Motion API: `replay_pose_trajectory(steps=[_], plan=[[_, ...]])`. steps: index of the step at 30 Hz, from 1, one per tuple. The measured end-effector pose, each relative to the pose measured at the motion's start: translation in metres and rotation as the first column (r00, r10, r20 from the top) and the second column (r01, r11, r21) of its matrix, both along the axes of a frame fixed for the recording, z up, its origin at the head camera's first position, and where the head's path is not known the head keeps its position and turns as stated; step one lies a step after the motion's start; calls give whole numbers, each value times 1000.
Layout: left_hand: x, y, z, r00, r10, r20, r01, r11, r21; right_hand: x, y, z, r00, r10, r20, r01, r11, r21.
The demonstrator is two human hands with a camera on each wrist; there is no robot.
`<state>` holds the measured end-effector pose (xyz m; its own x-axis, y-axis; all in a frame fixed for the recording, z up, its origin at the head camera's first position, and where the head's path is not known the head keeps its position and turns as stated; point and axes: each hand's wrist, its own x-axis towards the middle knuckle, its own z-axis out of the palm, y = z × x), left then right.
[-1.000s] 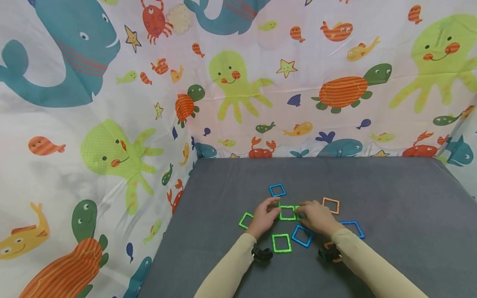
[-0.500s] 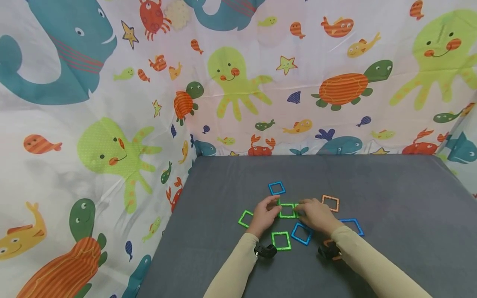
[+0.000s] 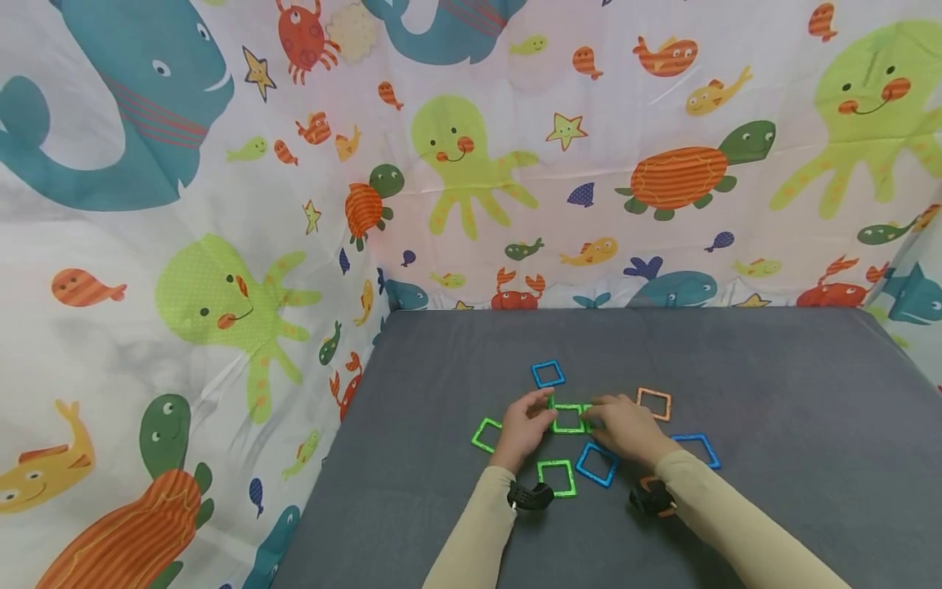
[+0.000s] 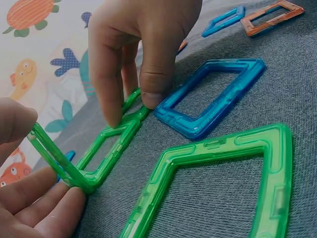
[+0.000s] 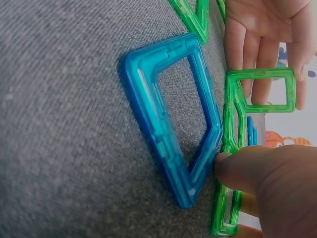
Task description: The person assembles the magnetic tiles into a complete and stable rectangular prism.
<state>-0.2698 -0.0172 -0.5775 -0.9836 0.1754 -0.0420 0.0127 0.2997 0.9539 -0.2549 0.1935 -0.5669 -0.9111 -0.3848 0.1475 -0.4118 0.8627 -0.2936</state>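
Observation:
My left hand (image 3: 524, 427) holds a green square magnetic tile (image 5: 262, 74) upright on edge, thumb at its top and fingers low behind it. That tile meets the left end of a flat green tile (image 3: 568, 431), forming a corner. A further green tile (image 5: 218, 213) adjoins the flat one on the right, partly covered by my right hand (image 3: 625, 425). The right thumb (image 4: 153, 94) and index finger pinch the green tiles where these two join. A blue square tile (image 5: 148, 114) lies close beside the right thumb.
On the grey cloth lie a loose green tile (image 3: 573, 478) nearer me, another green tile (image 3: 479, 430) left, a blue tile (image 3: 552, 384) farther back, an orange tile (image 3: 654, 392) and a blue tile (image 3: 711, 451) right. An orange piece (image 3: 667, 514) is mostly under my right wrist.
My left forearm and wrist strap have swung slightly to the right. Both hands and the green tiles stay nearly in place.

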Motion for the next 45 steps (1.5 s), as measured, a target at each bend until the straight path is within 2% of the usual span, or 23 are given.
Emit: replay_pose_trajectory(steps=[6, 12, 15, 20, 31, 40, 45], plan=[[0, 2, 1, 1000, 20, -15, -20, 1000, -16, -2, 0, 4, 1000, 16, -8, -16, 1000, -4], [3, 3, 1, 1000, 8, -12, -8, 1000, -25, -5, 2, 6, 998, 59, -21, -59, 998, 0], [4, 3, 1, 1000, 5, -19, -6, 1000, -31, -9, 2, 8, 996, 90, 6, -90, 996, 8], [5, 1, -1, 1000, 2, -17, -3, 1000, -21, -22, -3, 15, 991, 127, 41, -127, 992, 0], [3, 1, -2, 999, 2, -37, -2, 1000, 2, -64, -23, 21, 995, 90, -42, -90, 996, 17], [4, 2, -3, 1000, -1, -31, 2, 1000, 17, -80, -36, 14, 995, 100, 11, -101, 993, 58], [4, 1, -4, 1000, 4, -31, -3, 999, 32, -89, -41, 9, 993, 116, -2, -115, 988, 101]])
